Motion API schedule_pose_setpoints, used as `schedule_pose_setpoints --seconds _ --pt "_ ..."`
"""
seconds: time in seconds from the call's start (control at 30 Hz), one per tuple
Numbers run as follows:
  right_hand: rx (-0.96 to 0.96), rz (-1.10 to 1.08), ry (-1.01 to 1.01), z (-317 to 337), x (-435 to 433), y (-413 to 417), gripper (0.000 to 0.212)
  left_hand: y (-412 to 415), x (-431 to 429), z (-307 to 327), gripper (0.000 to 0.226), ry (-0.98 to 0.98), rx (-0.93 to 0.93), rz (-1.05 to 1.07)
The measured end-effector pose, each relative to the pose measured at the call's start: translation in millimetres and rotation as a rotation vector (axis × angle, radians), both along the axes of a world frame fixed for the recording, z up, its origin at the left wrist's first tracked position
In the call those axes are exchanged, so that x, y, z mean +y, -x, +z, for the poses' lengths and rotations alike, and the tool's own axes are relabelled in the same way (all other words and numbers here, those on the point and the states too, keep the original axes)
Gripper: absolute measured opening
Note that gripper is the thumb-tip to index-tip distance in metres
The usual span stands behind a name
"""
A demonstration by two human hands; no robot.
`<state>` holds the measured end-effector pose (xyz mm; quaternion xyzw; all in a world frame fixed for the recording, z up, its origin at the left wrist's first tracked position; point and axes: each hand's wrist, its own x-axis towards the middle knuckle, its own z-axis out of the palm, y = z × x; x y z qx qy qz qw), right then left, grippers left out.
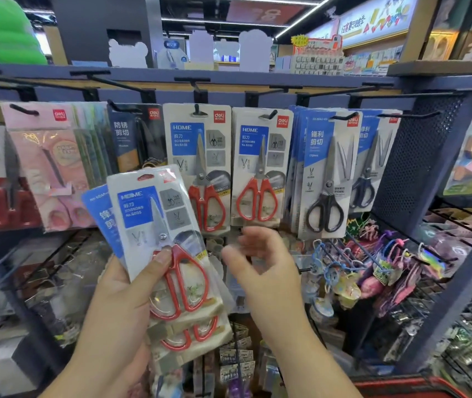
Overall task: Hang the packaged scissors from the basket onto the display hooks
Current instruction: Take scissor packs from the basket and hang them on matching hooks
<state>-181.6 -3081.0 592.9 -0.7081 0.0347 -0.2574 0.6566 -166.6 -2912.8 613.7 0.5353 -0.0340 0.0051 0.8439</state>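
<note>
My left hand grips a fanned stack of packaged scissors. The front pack holds red-handled scissors, and the thumb presses on its face. A blue-carded pack pokes out behind it on the left. My right hand hovers just right of the stack, fingers loosely spread and blurred, holding nothing. Above, matching red-handled packs hang on black display hooks. Black-handled packs hang to their right. A red basket rim shows at the bottom right.
Pink scissor packs and other packs fill the hooks on the left. A perforated dark side panel bounds the rack on the right. Colourful keychains hang on lower hooks. Bare hooks stick out along the top rail.
</note>
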Motion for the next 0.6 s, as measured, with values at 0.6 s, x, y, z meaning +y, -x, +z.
schedule_pose_setpoints --seconds 0.6 --pt "-0.156 0.05 -0.309 -7.8 16.4 4.2 0.027 14.0 -27.0 -0.9 0.042 0.098 0.06 -0.199"
